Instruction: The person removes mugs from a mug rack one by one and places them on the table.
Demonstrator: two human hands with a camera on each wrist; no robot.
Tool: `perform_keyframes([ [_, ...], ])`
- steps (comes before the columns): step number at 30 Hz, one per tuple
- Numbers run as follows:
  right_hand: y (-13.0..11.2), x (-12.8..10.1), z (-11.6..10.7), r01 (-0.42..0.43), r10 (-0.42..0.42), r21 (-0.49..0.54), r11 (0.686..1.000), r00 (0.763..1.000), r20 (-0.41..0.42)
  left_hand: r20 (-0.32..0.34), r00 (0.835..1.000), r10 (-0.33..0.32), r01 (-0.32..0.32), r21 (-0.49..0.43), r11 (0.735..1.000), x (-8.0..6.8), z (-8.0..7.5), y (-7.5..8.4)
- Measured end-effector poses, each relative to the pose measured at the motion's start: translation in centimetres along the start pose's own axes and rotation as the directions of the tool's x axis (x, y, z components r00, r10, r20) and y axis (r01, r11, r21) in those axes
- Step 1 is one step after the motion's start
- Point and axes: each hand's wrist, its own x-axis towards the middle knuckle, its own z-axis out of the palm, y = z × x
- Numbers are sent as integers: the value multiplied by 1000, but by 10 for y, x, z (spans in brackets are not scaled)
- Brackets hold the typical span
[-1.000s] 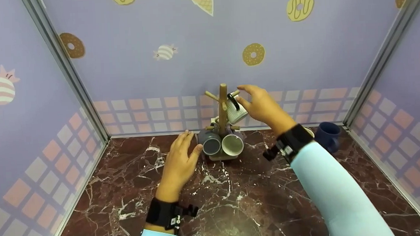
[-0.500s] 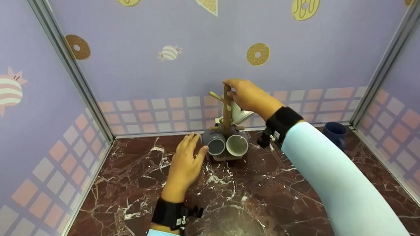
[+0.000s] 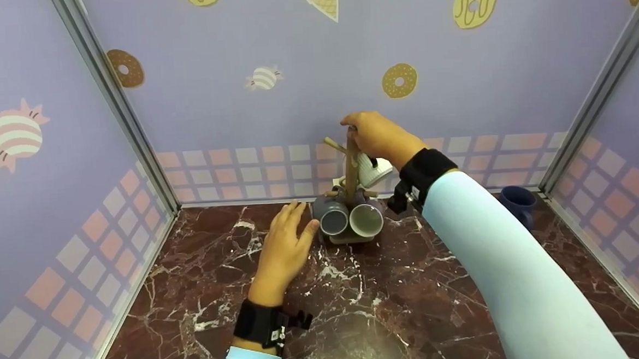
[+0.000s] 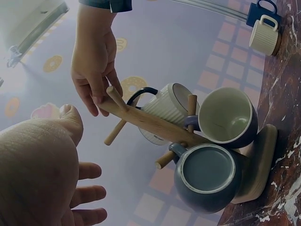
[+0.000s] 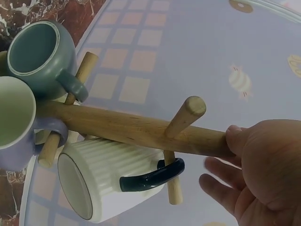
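A wooden mug tree [image 3: 351, 172] stands at the back of the marble table [image 3: 359, 309]. My right hand [image 3: 358, 128] pinches the top of its pole [image 5: 122, 129] with thumb and fingertips. Just below hangs a white ribbed mug [image 3: 375, 170] with a dark handle [image 5: 153, 178] on an upper peg. Low on the tree, a grey mug [image 3: 333, 220] and a lavender mug with a cream inside [image 3: 366, 219] hang facing me. My left hand [image 3: 302, 218] lies flat on the table with straight fingers, its thumb close beside the grey mug [image 4: 207, 176].
A navy mug [image 3: 517, 202] stands at the back right corner, with a cream ribbed mug [image 4: 264, 36] beside it in the left wrist view. Patterned walls close in the table on three sides, close behind the tree.
My right hand let go of the white ribbed mug, which now hangs on its peg, and moved up-left onto the pole's top. The left hand stayed put.
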Motion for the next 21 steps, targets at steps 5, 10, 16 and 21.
perform_keyframes([
  [5, 2, -1, 0, -10, 10, 18, 1000, 1000, 3, 10, 1000, -12, 12, -9, 1000, 0, 0, 4],
  [10, 0, 0, 3, -5, 5, -4, 1000, 999, -32, 4, 1000, -8, 8, -10, 1000, 0, 0, 3],
  [16, -5, 3, 5, -19, 17, -46, 999, 999, -46, 2, 1000, -7, 7, -17, 1000, -1, -1, -3],
  [21, -10, 6, 4, -11, 6, -80, 997, 998, -57, 3, 1000, -15, 15, -24, 1000, -2, -2, -5],
])
